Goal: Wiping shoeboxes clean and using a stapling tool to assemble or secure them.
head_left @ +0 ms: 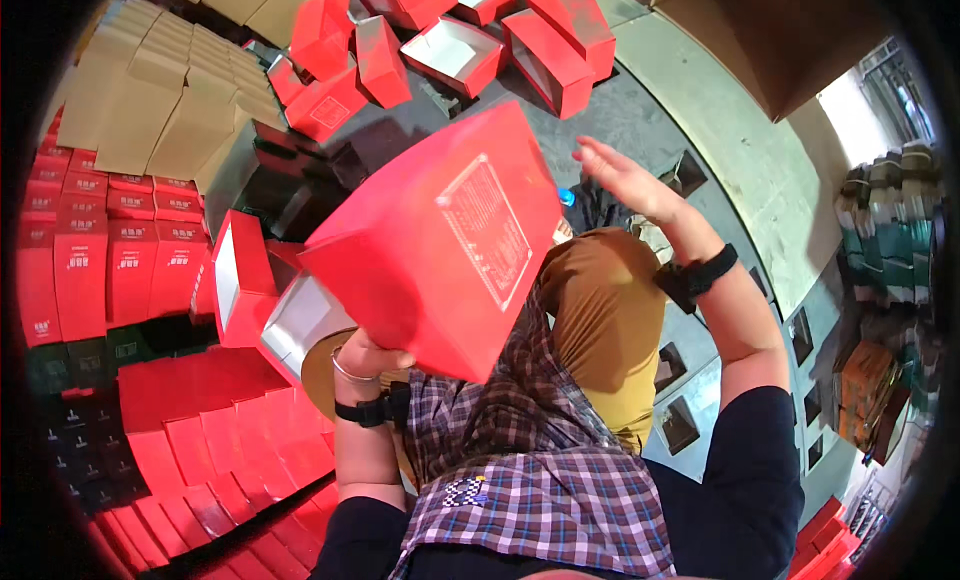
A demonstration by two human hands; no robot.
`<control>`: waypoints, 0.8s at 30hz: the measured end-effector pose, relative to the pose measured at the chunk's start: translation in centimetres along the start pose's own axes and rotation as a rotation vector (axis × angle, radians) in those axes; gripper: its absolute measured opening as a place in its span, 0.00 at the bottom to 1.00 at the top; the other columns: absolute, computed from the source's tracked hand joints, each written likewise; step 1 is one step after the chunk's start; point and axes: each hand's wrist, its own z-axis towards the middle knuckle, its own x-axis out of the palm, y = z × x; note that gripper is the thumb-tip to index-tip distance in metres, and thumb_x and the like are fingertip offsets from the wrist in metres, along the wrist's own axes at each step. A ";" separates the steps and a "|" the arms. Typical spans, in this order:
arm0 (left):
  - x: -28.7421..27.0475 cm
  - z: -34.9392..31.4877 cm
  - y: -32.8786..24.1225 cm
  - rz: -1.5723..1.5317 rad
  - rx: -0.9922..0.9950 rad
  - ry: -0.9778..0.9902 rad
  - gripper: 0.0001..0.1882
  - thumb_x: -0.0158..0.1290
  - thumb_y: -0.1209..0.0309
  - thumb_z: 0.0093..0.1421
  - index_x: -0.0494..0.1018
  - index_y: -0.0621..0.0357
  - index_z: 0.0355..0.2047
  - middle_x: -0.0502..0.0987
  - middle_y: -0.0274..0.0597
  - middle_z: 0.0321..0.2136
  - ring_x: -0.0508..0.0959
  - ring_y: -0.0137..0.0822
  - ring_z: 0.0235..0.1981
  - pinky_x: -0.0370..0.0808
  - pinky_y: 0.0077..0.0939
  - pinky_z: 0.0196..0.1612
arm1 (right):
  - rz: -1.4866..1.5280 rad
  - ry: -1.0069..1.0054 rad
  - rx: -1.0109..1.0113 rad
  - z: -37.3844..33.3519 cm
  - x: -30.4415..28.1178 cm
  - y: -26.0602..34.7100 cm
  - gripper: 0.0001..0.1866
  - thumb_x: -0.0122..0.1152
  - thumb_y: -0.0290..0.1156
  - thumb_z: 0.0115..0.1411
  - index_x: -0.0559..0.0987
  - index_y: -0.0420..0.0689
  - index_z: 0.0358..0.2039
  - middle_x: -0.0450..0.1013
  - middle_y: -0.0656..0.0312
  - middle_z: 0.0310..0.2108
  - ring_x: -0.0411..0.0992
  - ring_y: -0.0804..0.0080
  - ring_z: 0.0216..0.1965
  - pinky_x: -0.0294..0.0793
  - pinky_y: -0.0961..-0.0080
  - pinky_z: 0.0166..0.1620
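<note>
A large red cardboard box (pixel 420 245) with a pale printed panel on one side is held tilted above my lap. My left hand (pixel 372 357) grips it at the lower left corner; the thumb shows along the edge, while the other fingers are hidden. Off to the right of the box, my right hand (pixel 628 183) is raised with its fingers stretched out and nothing in it. A gap separates that hand from the box's right edge. Just left of the held box, an open red box with a white inside (pixel 300 320) stands close to my left wrist.
Several open red boxes (pixel 455 55) lie jumbled on the grey floor ahead. Stacked red boxes (pixel 80 250) and tan cartons (pixel 150 90) rise at the left. More red boxes (pixel 235 440) stand in rows at the lower left. A large brown carton (pixel 775 40) is at the upper right.
</note>
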 end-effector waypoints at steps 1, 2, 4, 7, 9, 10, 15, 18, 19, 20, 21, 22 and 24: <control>1.4 0.1 -0.7 -0.003 0.018 -0.003 0.25 0.65 0.77 0.48 0.72 0.67 0.48 0.78 0.38 0.42 0.76 0.36 0.44 0.71 0.29 0.49 | -0.014 0.004 -0.012 -0.6 0.1 1.3 0.39 0.43 0.59 0.65 0.55 0.43 0.66 0.60 0.54 0.63 0.59 0.66 0.62 0.55 0.67 0.64; 2.2 0.3 -1.0 0.260 -0.010 0.023 0.22 0.63 0.77 0.51 0.72 0.66 0.47 0.78 0.38 0.38 0.76 0.34 0.41 0.72 0.27 0.46 | 0.137 -0.028 -0.016 -1.7 0.6 2.6 0.40 0.42 0.60 0.65 0.55 0.44 0.67 0.59 0.54 0.63 0.58 0.64 0.62 0.55 0.65 0.64; 2.4 1.0 -1.8 0.723 -0.120 0.192 0.15 0.55 0.72 0.60 0.73 0.64 0.46 0.77 0.37 0.31 0.74 0.28 0.33 0.72 0.24 0.37 | 0.305 -0.045 -0.040 -2.7 1.5 4.1 0.41 0.39 0.63 0.64 0.54 0.46 0.67 0.58 0.55 0.63 0.56 0.59 0.64 0.55 0.59 0.63; 2.3 1.3 -0.9 0.889 -0.134 0.084 0.15 0.56 0.73 0.58 0.74 0.65 0.46 0.79 0.42 0.36 0.77 0.31 0.38 0.73 0.28 0.43 | 0.409 0.010 -0.102 -4.0 3.9 5.0 0.45 0.42 0.66 0.62 0.51 0.47 0.68 0.59 0.57 0.63 0.58 0.63 0.63 0.57 0.63 0.62; 0.4 1.2 0.5 1.112 0.026 0.135 0.14 0.55 0.72 0.59 0.75 0.64 0.45 0.79 0.44 0.38 0.78 0.35 0.38 0.73 0.28 0.44 | 0.371 0.046 -0.102 -4.5 6.1 6.0 0.44 0.43 0.63 0.63 0.48 0.45 0.68 0.56 0.55 0.64 0.57 0.61 0.63 0.57 0.62 0.63; 0.4 1.1 0.8 1.097 0.133 0.107 0.14 0.55 0.71 0.59 0.75 0.64 0.44 0.79 0.45 0.37 0.78 0.37 0.39 0.73 0.29 0.44 | 0.357 0.050 -0.152 -4.7 7.0 6.3 0.45 0.47 0.60 0.63 0.48 0.42 0.68 0.56 0.52 0.64 0.57 0.61 0.64 0.57 0.64 0.63; 1.7 0.6 0.8 1.202 0.275 0.109 0.23 0.50 0.79 0.48 0.76 0.57 0.47 0.79 0.47 0.41 0.77 0.46 0.45 0.72 0.34 0.49 | 0.461 0.175 -0.303 -5.9 11.1 7.5 0.47 0.56 0.53 0.62 0.46 0.35 0.67 0.57 0.47 0.62 0.56 0.63 0.63 0.56 0.68 0.64; 0.9 0.7 1.6 1.394 0.309 0.135 0.26 0.49 0.81 0.48 0.74 0.54 0.50 0.77 0.45 0.46 0.76 0.45 0.47 0.70 0.35 0.50 | 0.436 0.162 -0.361 -7.1 12.8 8.4 0.46 0.64 0.44 0.59 0.50 0.36 0.66 0.60 0.54 0.60 0.59 0.69 0.61 0.59 0.70 0.62; 0.9 0.6 1.8 1.474 0.293 0.126 0.27 0.49 0.81 0.48 0.73 0.53 0.51 0.76 0.45 0.48 0.76 0.44 0.48 0.70 0.36 0.50 | 0.448 0.164 -0.370 -7.4 13.3 8.5 0.45 0.65 0.43 0.58 0.51 0.36 0.66 0.61 0.54 0.60 0.58 0.70 0.61 0.59 0.71 0.62; 0.7 0.7 1.9 1.505 0.246 0.161 0.26 0.50 0.79 0.51 0.72 0.52 0.52 0.74 0.46 0.51 0.74 0.47 0.49 0.70 0.36 0.52 | 0.446 0.165 -0.372 -7.6 13.5 8.4 0.45 0.65 0.43 0.58 0.51 0.36 0.66 0.61 0.54 0.60 0.58 0.70 0.61 0.59 0.71 0.62; 0.5 0.7 2.0 1.504 0.246 0.159 0.26 0.50 0.79 0.51 0.72 0.52 0.52 0.74 0.46 0.51 0.74 0.47 0.49 0.70 0.36 0.52 | 0.437 0.152 -0.382 -7.6 13.8 8.0 0.43 0.65 0.41 0.59 0.52 0.37 0.66 0.61 0.55 0.59 0.59 0.70 0.60 0.61 0.71 0.61; 0.4 0.8 2.3 1.449 0.140 0.195 0.26 0.53 0.77 0.51 0.70 0.53 0.54 0.72 0.47 0.52 0.73 0.47 0.51 0.70 0.36 0.54 | 0.430 0.137 -0.391 -7.6 14.0 7.6 0.42 0.64 0.40 0.59 0.53 0.38 0.66 0.62 0.56 0.59 0.60 0.71 0.59 0.62 0.71 0.60; 2.5 1.4 1.7 1.177 0.163 0.265 0.35 0.62 0.68 0.51 0.62 0.58 0.59 0.69 0.50 0.56 0.69 0.41 0.58 0.66 0.33 0.58 | 0.478 0.136 -0.376 -7.5 14.5 6.2 0.40 0.64 0.37 0.60 0.54 0.38 0.65 0.62 0.56 0.58 0.62 0.71 0.58 0.64 0.71 0.59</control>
